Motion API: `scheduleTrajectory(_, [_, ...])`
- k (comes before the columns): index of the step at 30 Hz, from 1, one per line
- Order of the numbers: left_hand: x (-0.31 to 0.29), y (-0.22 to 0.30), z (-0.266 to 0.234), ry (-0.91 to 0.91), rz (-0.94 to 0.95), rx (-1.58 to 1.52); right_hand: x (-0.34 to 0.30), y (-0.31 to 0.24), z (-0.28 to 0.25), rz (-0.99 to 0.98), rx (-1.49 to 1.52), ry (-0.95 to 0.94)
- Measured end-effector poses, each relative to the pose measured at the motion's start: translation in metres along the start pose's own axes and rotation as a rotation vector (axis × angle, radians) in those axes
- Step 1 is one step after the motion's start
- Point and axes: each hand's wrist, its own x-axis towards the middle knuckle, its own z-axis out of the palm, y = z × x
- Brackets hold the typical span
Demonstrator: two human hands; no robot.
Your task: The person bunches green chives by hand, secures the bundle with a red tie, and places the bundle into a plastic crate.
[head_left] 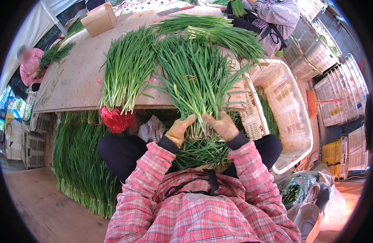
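A wide bunch of garlic chives (196,77) lies fanned over the table's near edge, pale stalk ends toward me. At those ends my gloved left hand (179,130) closes on the left side of the stalks. My right hand (223,127), also gloved, grips them from the right, thumb toward the middle. To the left rests another pile of chives (128,67), beside the bunch in my hands. Loose green leaves (200,153) cover my lap under the hands. A red ball of tie string (117,119) hangs below the table edge.
The wooden table (79,77) carries more chives (231,38) and a cardboard box (98,19). A white plastic crate (293,117) stands at my right, stacked crates (340,93) beyond it. Tied chives (83,162) stand at lower left. Two co-workers (30,67) (275,20) sit across the table.
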Motion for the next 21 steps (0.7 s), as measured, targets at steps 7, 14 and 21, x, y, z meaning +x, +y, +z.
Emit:
scheduleTrajectory(7, [-0.001, 0.004, -0.002, 0.007, -0.057, 0.053, 0.004, 0.010, -0.004, 0.030, 0.103, -0.031])
scheduleTrajectory(14, [-0.011, 0.017, 0.009, -0.055, -0.080, 0.031, -0.010, 0.006, -0.024, 0.259, 0.196, -0.041])
scheduleTrajectory(21, [0.007, -0.013, -0.001, 0.003, 0.191, 0.122, -0.002, 0.007, 0.015, -0.084, 0.116, -0.089])
